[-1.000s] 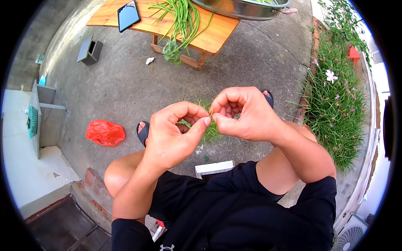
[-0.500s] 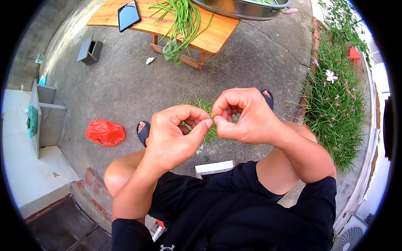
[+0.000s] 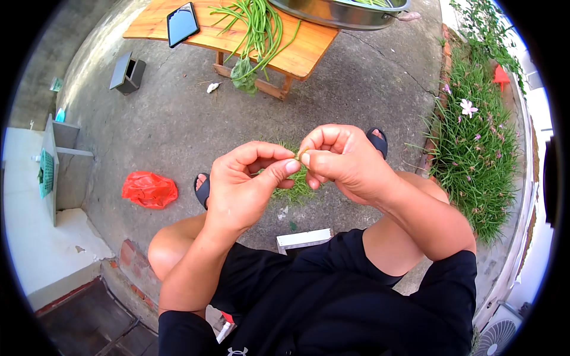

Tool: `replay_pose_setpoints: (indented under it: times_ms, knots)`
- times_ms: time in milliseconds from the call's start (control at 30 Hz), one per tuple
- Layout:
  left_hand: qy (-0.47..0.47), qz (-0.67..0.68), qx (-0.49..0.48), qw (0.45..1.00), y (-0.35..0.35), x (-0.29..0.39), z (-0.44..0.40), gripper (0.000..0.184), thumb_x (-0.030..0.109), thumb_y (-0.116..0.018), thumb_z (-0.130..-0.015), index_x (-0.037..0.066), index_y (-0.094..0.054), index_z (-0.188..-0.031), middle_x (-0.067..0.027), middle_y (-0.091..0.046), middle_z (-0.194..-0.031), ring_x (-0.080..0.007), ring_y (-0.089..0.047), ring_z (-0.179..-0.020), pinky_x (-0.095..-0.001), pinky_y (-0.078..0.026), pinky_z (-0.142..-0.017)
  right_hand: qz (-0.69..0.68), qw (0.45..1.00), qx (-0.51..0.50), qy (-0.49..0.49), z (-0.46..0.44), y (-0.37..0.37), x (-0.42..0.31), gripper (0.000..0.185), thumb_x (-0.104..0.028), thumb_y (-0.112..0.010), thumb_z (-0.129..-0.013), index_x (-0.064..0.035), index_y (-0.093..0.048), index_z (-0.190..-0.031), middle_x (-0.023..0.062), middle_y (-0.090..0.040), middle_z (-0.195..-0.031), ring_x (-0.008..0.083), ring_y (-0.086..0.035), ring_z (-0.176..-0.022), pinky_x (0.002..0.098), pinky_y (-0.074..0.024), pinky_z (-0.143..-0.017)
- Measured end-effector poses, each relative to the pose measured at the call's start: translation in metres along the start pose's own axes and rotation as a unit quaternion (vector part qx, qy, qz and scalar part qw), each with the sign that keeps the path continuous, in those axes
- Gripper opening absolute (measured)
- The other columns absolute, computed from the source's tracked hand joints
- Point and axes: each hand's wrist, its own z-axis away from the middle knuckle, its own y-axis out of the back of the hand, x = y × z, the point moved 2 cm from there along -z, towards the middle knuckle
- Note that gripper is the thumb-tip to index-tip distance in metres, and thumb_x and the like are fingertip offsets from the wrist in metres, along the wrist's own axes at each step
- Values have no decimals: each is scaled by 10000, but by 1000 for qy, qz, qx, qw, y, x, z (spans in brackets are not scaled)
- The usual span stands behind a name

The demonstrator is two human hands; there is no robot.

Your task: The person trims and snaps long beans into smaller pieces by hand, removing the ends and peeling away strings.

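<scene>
My left hand (image 3: 249,184) and my right hand (image 3: 341,157) meet fingertip to fingertip in front of my lap. Thumb and forefinger of each are pinched on a tiny greenish-brown bit (image 3: 298,156), too small to name. On the concrete below, partly hidden by my hands, lies a pile of thin green scraps (image 3: 294,193). Long green beans (image 3: 255,26) lie in a bunch on the wooden table (image 3: 314,50) ahead, with some ends hanging over its near edge beside a crumpled green leaf (image 3: 243,74).
A metal pan (image 3: 332,15) with green pieces in it and a dark-screened phone (image 3: 182,25) rest on the table. To the left are a red plastic bag (image 3: 149,190) and a grey box (image 3: 127,73). A grassy flower bed (image 3: 475,148) runs along the right.
My right hand has turned slightly, its thumb now lying flatter toward the left. Both pairs of fingertips have risen a little, still meeting each other.
</scene>
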Motion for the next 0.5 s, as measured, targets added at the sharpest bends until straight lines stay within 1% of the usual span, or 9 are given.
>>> replay_pose_setpoints:
  times_ms: [33, 133, 267, 333, 433, 500]
  knots:
    - [-19, -10, 0, 1000, 0, 0, 0, 118, -36, -728, -890, -24, -716, -1007, -80, -732, -888, -122, -699, -800, -261, -606, -720, -8, 1000, -5, -5, -1, 2, 2, 113, -73, -708, -890, 11, -656, -946, 45, -669, -823, 97, -614, -667, 247, -510, -605]
    - [15, 20, -6, 1000, -1, 0, 1, 134, -39, -740, -878, -20, -719, -1009, -86, -733, -905, -122, -700, -798, -253, -605, -722, -25, 999, -10, -23, -1, 3, 4, 138, -97, -727, -881, 10, -661, -938, 45, -674, -817, 94, -610, -659, 242, -503, -588]
    - [0, 20, -1, 1000, -4, 1, 3, 150, -47, -744, -870, -21, -726, -1016, -87, -731, -914, -124, -701, -802, -250, -603, -719, -30, 999, -2, -40, 0, 2, 1, 149, -101, -742, -866, 9, -656, -919, 42, -666, -799, 90, -595, -646, 244, -493, -579]
    - [-18, 16, -11, 1000, -3, -1, 3, 180, -48, -744, -869, -21, -728, -1046, -87, -731, -913, -125, -703, -803, -250, -603, -717, -2, 999, 3, -32, 1, 1, -1, 153, -105, -747, -862, 6, -655, -911, 36, -662, -791, 87, -591, -645, 244, -488, -577]
    - [-41, -16, -29, 999, -3, -4, 1, 238, -45, -749, -861, -18, -720, -1095, -115, -733, -896, -162, -717, -777, -290, -623, -699, 26, 999, 8, -31, 0, 3, 1, 159, -114, -761, -855, -1, -655, -894, 29, -656, -782, 76, -582, -648, 236, -475, -566]
    - [-5, 6, -41, 999, -2, -5, -1, 244, -34, -742, -876, -9, -720, -1118, -103, -732, -937, -153, -715, -834, -279, -616, -737, 54, 998, 14, -24, 0, 5, 0, 152, -114, -766, -853, -8, -659, -875, 21, -652, -775, 63, -575, -647, 227, -465, -556]
